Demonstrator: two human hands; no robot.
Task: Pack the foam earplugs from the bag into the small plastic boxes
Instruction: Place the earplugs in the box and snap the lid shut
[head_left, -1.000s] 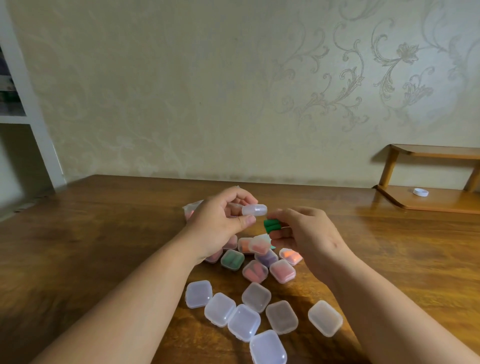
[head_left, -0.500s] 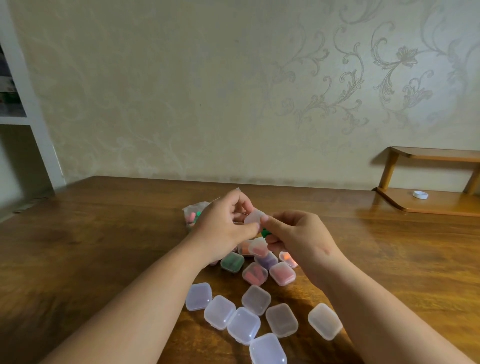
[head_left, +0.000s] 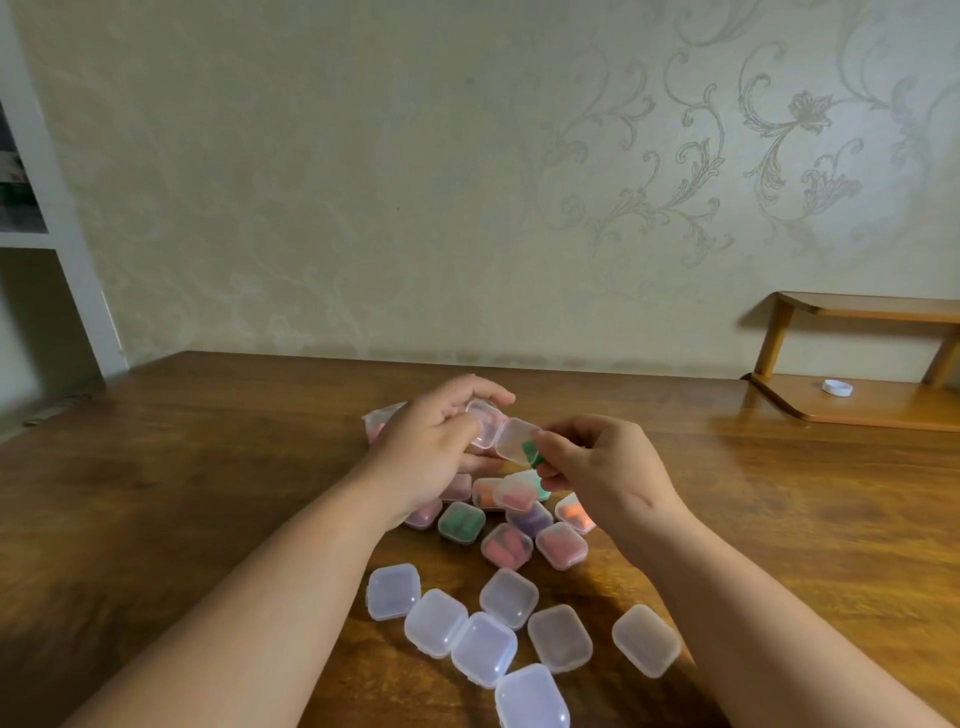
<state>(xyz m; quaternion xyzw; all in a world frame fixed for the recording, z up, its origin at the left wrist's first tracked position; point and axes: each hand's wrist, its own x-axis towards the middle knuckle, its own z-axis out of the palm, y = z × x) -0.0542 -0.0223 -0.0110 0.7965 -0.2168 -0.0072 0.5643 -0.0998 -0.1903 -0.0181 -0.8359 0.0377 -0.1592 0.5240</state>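
Held up over the middle of the desk (head_left: 208, 467), the left hand (head_left: 426, 457) has its grip clamped on a small clear box (head_left: 485, 426) whose hinged halves stand apart, thumb on the near side and fingers curled over the far side. The right hand (head_left: 608, 467) has its grip pinched together on the green earplugs (head_left: 531, 451), which sit right at the edge of the box's right-hand half; whether they are already inside that half or only against it cannot be told. The main risk is probably the foam: squeezed between fingertips it tends to spring back, so if it is let go before it is seated, a plug may pop out and roll among the filled boxes (head_left: 506, 543) lying just below the hands. The box is tilted and held only by its left half, so a push from the right could swing the loose half on its hinge or twist the box out of the fingers. If a plug's end stands proud of the rim, the lid will likely not snap down, or will trap the foam. A dropped box could also scatter the empty boxes (head_left: 435, 621) nearer the person. The bag (head_left: 375, 418) lies on the desk just beyond the left hand, mostly hidden by it.
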